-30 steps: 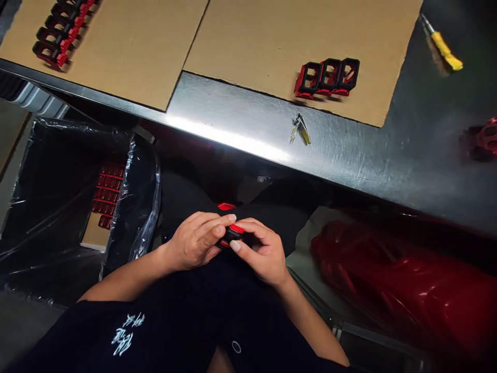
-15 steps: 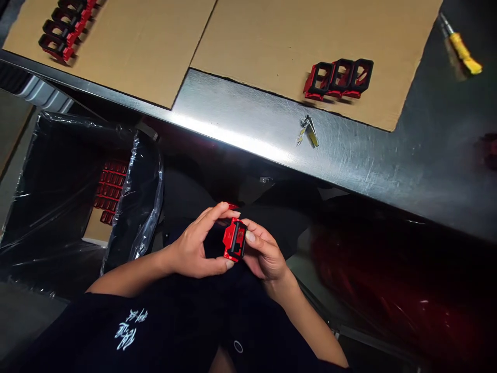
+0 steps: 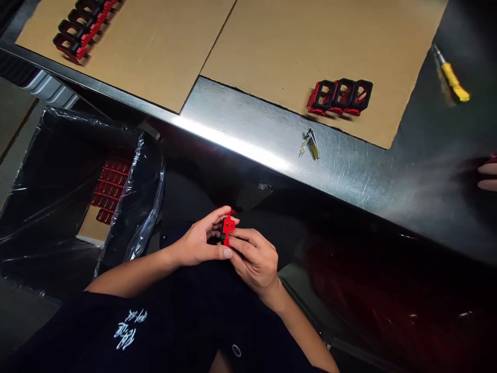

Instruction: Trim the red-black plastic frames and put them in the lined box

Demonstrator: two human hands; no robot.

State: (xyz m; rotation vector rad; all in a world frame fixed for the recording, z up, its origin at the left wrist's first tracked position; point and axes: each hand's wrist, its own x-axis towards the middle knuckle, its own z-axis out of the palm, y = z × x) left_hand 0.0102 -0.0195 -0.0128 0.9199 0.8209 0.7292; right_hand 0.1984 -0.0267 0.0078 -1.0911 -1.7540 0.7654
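Observation:
Held low over my dark lap, a small red and black plastic part (image 3: 229,226) stands edge-on between both hands. My left hand (image 3: 200,239) pinches it between thumb and fingertips. My right hand (image 3: 252,256) closes on it from the other side, its fingers covering the lower end. Most of the part's black frame is hidden by my fingers. Farther off on the cardboard lies a row of 3 joined black and red frames (image 3: 339,97).
A black plastic-lined bin (image 3: 50,207) holds stacked red parts (image 3: 111,186) at left. On the steel table (image 3: 240,119) are cardboard sheets (image 3: 128,52), more frames (image 3: 79,31), nippers (image 3: 310,144) and a yellow-handled screwdriver (image 3: 452,80). A co-worker's fingers (image 3: 487,176) enter at right.
The part has turned from face-on to edge-on, and my right hand now covers more of it. A co-worker's fingers have appeared at the right edge, where a red part showed earlier.

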